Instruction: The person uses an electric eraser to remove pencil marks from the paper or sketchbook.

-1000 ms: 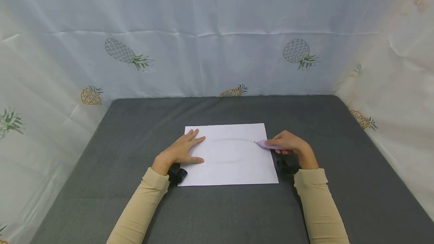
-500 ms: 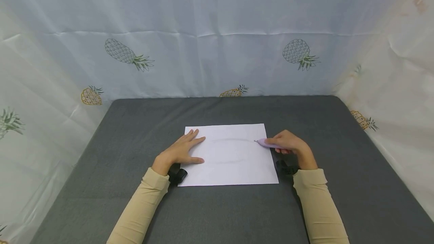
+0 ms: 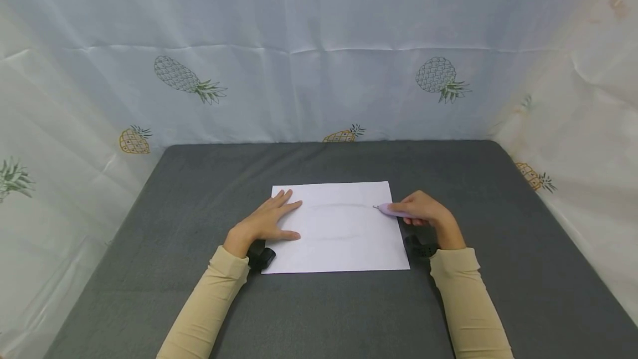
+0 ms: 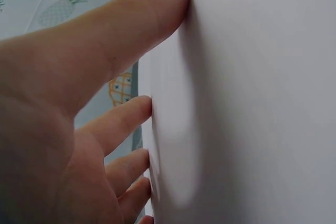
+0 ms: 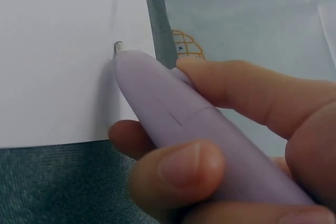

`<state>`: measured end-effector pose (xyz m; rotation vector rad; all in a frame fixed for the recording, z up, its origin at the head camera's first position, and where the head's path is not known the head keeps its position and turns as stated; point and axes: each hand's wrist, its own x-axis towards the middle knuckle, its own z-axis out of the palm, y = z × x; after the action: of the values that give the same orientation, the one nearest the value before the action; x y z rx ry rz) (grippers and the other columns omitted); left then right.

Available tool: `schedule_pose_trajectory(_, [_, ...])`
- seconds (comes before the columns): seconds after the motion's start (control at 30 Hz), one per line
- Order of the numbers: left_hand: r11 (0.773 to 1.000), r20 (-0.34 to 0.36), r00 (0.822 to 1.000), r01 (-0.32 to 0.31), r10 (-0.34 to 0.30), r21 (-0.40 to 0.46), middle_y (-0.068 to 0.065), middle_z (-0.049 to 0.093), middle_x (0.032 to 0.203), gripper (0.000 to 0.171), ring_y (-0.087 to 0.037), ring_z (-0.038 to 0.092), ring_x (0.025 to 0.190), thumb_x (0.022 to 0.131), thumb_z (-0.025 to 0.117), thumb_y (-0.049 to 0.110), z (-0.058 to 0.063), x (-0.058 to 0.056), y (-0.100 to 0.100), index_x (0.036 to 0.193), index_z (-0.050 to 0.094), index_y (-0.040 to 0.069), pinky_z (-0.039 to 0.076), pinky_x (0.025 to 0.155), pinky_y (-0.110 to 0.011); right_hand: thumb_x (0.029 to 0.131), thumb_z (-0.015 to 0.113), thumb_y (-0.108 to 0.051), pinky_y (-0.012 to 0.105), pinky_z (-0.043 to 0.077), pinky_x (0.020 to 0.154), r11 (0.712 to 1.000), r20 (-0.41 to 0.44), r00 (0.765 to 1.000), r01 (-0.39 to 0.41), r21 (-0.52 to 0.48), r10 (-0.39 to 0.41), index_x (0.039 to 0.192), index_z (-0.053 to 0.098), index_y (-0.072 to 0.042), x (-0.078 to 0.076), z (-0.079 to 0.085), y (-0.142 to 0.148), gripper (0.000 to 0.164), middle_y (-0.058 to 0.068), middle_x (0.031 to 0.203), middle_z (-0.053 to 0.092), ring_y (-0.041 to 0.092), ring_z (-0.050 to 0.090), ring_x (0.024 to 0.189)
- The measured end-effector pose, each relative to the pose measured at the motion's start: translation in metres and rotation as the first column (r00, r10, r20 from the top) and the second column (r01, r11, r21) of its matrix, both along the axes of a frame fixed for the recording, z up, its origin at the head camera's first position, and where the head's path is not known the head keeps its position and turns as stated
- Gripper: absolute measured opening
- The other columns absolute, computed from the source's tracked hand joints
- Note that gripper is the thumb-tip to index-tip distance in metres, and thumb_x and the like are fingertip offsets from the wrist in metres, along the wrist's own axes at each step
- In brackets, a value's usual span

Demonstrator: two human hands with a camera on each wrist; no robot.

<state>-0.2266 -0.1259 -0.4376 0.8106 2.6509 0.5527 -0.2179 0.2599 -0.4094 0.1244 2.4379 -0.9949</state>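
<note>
A sheet of white paper (image 3: 344, 254) lies on the dark grey table. My left hand (image 3: 266, 220) rests on its left side with fingers spread; in the left wrist view the thumb (image 4: 152, 11) and fingertips touch the sheet. My right hand (image 3: 421, 208) grips a lilac pen-shaped tool (image 3: 391, 211) over the sheet's right edge. In the right wrist view the tool's small metal tip (image 5: 118, 46) meets the paper, or nearly so; exact contact is hard to tell. A faint line on the sheet runs up from that tip. Fingers hide part of the tool's handle.
The grey tabletop (image 3: 319, 314) extends around the sheet on all sides. Behind and beside it hangs a pale curtain (image 3: 319, 93) with printed pineapples. Black wrist cameras sit under both wrists, the left one (image 3: 261, 258) overlapping the paper's lower left corner.
The right hand and the lilac tool have shifted very slightly up and to the left. The left hand and the paper look unmoved.
</note>
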Motion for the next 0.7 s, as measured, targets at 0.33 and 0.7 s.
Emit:
schedule_pose_trajectory(0.33, [1.0,0.006,1.0,-0.001,0.001,-0.011,-0.017,0.016,0.163,0.082,-0.037,0.01,0.153,0.083,0.071,0.045,0.0008,-0.0002,0.0002,0.149,0.036,0.014,0.014,0.123,-0.056,0.091,0.062,-0.04,0.021,0.029,0.043,0.999,0.006,1.0,-0.013,0.03,0.012,0.064,0.063,-0.007,0.0009,0.0021,-0.0034,0.043,-0.006,0.049,0.047,0.007,0.037,0.043])
schedule_pose_trajectory(0.7, [1.0,0.012,1.0,-0.01,0.01,-0.023,-0.017,0.015,0.163,0.082,-0.037,0.01,0.153,0.082,0.071,0.045,0.0012,0.0004,0.0001,0.149,0.036,0.013,0.014,0.123,-0.057,0.091,0.062,-0.038,0.02,0.03,0.044,0.999,0.025,0.999,-0.033,0.009,0.033,0.063,0.062,-0.007,0.0012,0.002,-0.0031,0.041,-0.006,0.049,0.047,0.006,0.037,0.043])
